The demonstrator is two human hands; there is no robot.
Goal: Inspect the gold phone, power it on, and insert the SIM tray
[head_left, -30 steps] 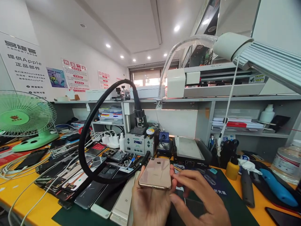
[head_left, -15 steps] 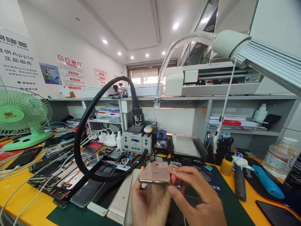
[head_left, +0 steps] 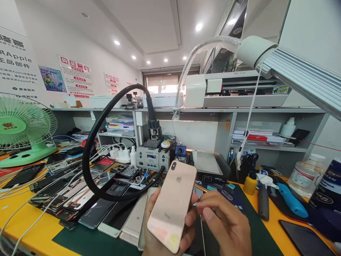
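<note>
A gold iPhone [head_left: 174, 202] lies tilted, back side up, in my left hand [head_left: 188, 227]. The fingers wrap its right edge and the palm is underneath. Its Apple logo and camera bump face me, and light reflects off the lower end. My right hand [head_left: 223, 220] is just right of the phone, with thumb and fingertips drawn together in a loose pinch. Whatever is between those fingertips, if anything, is too small to name. Beneath both hands, a green mat [head_left: 71, 241] covers part of the yellow bench.
Several phones and screens, including a silver Mi phone [head_left: 135, 222], lie to the left. A black hose [head_left: 87, 153] arches from a hot air station [head_left: 151, 157]. To the right are a yellow bottle [head_left: 250, 183], a blue-handled tool [head_left: 293, 201] and a dark phone [head_left: 306, 236].
The phone has turned from nearly edge-on, bottom end facing me, to showing its whole back. My right hand has shifted slightly down and away from its edge. The view has swung slightly right.
</note>
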